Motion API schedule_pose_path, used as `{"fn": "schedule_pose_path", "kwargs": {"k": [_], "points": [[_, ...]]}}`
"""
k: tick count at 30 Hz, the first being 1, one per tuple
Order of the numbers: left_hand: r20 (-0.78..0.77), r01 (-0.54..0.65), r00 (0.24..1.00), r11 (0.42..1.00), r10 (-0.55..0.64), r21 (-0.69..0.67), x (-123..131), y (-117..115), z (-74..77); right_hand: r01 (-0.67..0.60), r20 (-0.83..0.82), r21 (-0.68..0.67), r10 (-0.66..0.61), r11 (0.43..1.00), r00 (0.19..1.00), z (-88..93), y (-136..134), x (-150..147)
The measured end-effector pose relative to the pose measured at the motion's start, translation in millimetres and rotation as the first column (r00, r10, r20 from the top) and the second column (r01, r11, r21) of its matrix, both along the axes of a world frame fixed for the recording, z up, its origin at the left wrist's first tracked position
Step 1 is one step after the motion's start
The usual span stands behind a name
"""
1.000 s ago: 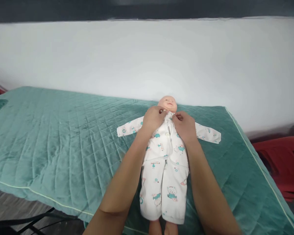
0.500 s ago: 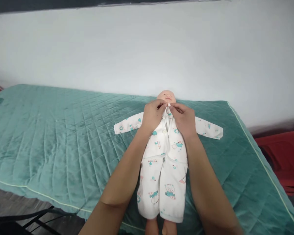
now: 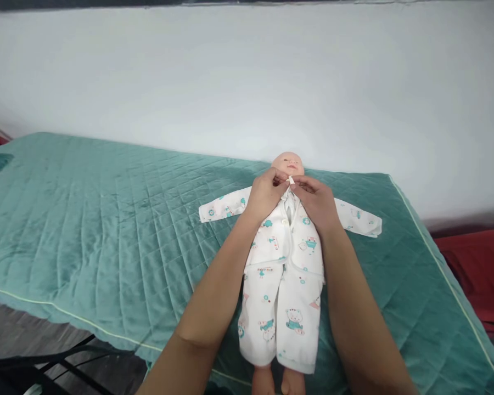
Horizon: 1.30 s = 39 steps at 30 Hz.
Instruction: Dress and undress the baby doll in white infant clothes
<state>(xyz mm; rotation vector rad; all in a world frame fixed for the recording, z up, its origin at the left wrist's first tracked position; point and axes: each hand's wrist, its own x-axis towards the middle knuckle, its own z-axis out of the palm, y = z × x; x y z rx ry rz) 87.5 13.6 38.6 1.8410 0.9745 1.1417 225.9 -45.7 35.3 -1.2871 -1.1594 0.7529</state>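
A baby doll [image 3: 288, 162] lies on its back, dressed in a white printed jacket [image 3: 271, 241] and white printed trousers [image 3: 298, 323]. Its sleeves spread out to both sides, and its bare feet show at the bottom edge. At the doll's neck, my left hand [image 3: 267, 192] pinches the jacket's collar from the left. My right hand [image 3: 316, 200] pinches the same collar from the right, fingertips close to those of my left. Between them a small white bit of cloth sticks up. Lower down, the jacket's front edges lie close together.
A green quilted cover [image 3: 107, 219] lies under the doll, with a white wall [image 3: 230, 82] behind it. Red chairs [image 3: 477, 269] stand at the right, and black metal bars [image 3: 74, 365] show at the lower left above a grey floor.
The view has shifted slightly, so doll and hands appear a little further right. Both hands remain at the collar, and the white bit of cloth between the fingertips shows more.
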Motion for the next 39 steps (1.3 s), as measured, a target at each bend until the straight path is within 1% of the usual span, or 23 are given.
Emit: {"fn": "schedule_pose_path", "kwargs": {"k": [4, 9, 14, 18, 21, 23, 25, 27, 28, 30, 34, 36, 39], "points": [[0.002, 0.014, 1.0, 1.0, -0.014, -0.009, 0, 0, 0.4, -0.061, 0.017, -0.039, 0.062, 0.997, 0.998, 1.4, 1, 3], [0.029, 0.045, 0.999, 0.999, -0.045, -0.007, -2, 1, -1.7, -0.081, 0.05, -0.127, 0.088, 0.989, 0.995, 5.4, 0, 4], [0.016, 0.098, 0.995, 0.995, -0.097, -0.027, -4, -1, 1.0, -0.046, 0.127, -0.161, 0.067, 0.986, 0.99, 9.7, -1, 0], [0.032, 0.086, 0.996, 0.993, -0.083, -0.086, -3, -3, 2.9, 0.004, 0.201, -0.164, 0.03, 0.986, 0.979, 12.9, -4, -5], [0.067, 0.068, 0.996, 0.991, -0.06, -0.114, -3, -2, 1.2, -0.002, 0.2, -0.142, 0.031, 0.99, 0.979, 12.3, -6, -5], [0.082, 0.061, 0.995, 0.991, -0.051, -0.119, -3, 0, -0.3, 0.013, 0.176, -0.114, 0.007, 0.993, 0.984, 9.9, -6, -4], [0.067, 0.055, 0.997, 0.993, -0.048, -0.103, -3, 1, -1.3, 0.048, 0.142, -0.085, -0.036, 0.995, 0.989, 6.8, -5, -3], [0.031, 0.059, 0.998, 0.996, -0.057, -0.06, -4, 2, -1.6, 0.082, 0.123, -0.053, -0.075, 0.995, 0.99, 3.9, -5, -3], [0.013, 0.065, 0.998, 0.997, -0.065, -0.033, -5, 2, -1.7, 0.097, 0.134, -0.034, -0.092, 0.995, 0.987, 2.9, -5, -3], [-0.019, 0.084, 0.996, 0.996, -0.084, 0.021, -5, 2, -1.7, 0.146, 0.211, 0.018, -0.147, 0.989, 0.966, 1.9, -6, -5], [-0.105, 0.085, 0.992, 0.992, -0.075, 0.092, -6, 0, -1.4, 0.212, 0.4, 0.123, -0.244, 0.969, 0.883, 2.2, -9, -7], [-0.143, 0.079, 0.988, 0.991, -0.063, 0.105, -7, -1, -1.1, 0.211, 0.433, 0.141, -0.252, 0.967, 0.865, 2.2, -10, -7], [-0.165, 0.075, 0.985, 0.992, -0.058, 0.105, -6, -1, -0.8, 0.213, 0.441, 0.147, -0.257, 0.966, 0.86, 1.3, -11, -6]]}}
